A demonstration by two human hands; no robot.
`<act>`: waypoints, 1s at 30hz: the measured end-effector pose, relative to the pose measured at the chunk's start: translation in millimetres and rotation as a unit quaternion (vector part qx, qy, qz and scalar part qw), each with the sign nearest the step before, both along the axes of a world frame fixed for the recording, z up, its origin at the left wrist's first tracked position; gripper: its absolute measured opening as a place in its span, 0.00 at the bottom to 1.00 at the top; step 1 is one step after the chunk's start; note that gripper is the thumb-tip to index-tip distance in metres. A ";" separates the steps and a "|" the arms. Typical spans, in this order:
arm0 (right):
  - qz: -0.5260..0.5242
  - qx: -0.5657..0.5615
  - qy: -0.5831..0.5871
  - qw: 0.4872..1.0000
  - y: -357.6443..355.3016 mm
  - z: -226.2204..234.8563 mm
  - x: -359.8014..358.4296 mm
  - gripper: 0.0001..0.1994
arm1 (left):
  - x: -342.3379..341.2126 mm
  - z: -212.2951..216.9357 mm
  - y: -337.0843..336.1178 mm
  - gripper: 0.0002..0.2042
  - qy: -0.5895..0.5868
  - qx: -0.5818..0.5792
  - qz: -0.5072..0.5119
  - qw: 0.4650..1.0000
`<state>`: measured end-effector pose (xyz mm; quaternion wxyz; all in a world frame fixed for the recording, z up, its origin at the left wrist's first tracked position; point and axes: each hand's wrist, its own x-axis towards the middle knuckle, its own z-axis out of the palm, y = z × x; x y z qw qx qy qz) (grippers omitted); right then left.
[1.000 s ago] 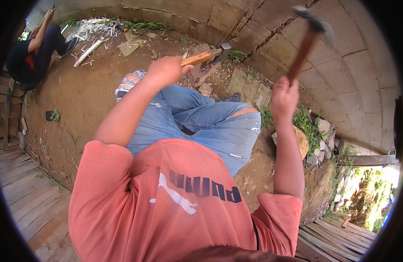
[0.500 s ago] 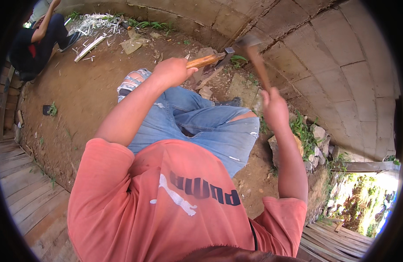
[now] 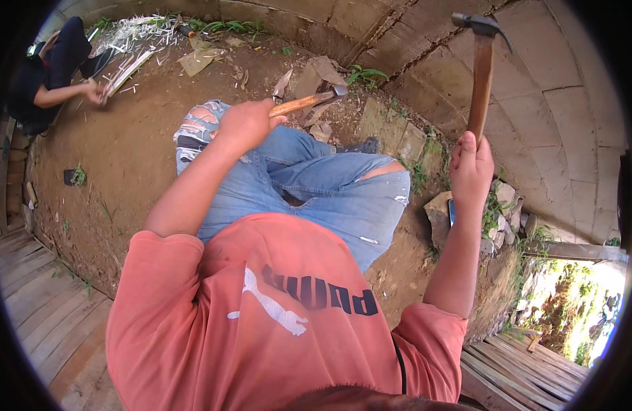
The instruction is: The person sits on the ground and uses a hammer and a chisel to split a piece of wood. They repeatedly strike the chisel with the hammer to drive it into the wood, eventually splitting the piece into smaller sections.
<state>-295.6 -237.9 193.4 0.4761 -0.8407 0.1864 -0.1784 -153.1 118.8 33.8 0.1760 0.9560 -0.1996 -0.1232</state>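
Raised at the right, my right hand (image 3: 472,168) grips the wooden handle of a claw hammer (image 3: 482,75). Its dark metal head stands up in front of the block wall, away from everything else. Over my bent knee, my left hand (image 3: 246,127) is closed around a second wooden-handled tool (image 3: 299,105), which looks like a hammer. Its handle points to the right and ends in a small metal head, whose exact shape I cannot make out. Beneath that head lie flat stones (image 3: 319,77) and a pointed piece of wood (image 3: 282,83).
A block wall (image 3: 528,130) curves round the far and right sides. Stones (image 3: 437,214) and weeds lie by its foot, with a phone-like object (image 3: 452,212) among them. At the far left another person (image 3: 52,85) sits near white strips (image 3: 141,38). Wooden boards (image 3: 49,294) line the left.
My right hand has lifted the claw hammer up and to the right, away from the other tool's head. My left hand has shifted slightly left and down. The other person's arm has lowered.
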 end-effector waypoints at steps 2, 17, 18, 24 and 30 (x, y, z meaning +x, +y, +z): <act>-0.014 0.010 0.030 0.999 -9.1 -21.3 -6.1 0.17 | 2.3 12.7 -0.1 0.22 -0.013 -0.012 0.011 1.000; -0.024 0.213 0.159 0.964 9.3 -187.2 -34.1 0.17 | 5.9 45.2 2.0 0.24 -0.044 -0.059 0.039 0.997; -0.018 0.204 0.159 0.966 7.1 -195.5 -35.4 0.17 | 7.6 47.7 0.0 0.24 -0.044 -0.062 0.042 0.996; -0.002 0.205 0.144 0.968 1.3 -203.6 -35.4 0.16 | 28.3 59.2 -4.1 0.26 -0.048 -0.046 0.031 0.997; -0.016 0.248 0.153 0.956 4.4 -190.2 -36.9 0.17 | 42.0 64.0 -5.3 0.27 -0.030 -0.020 -0.002 0.999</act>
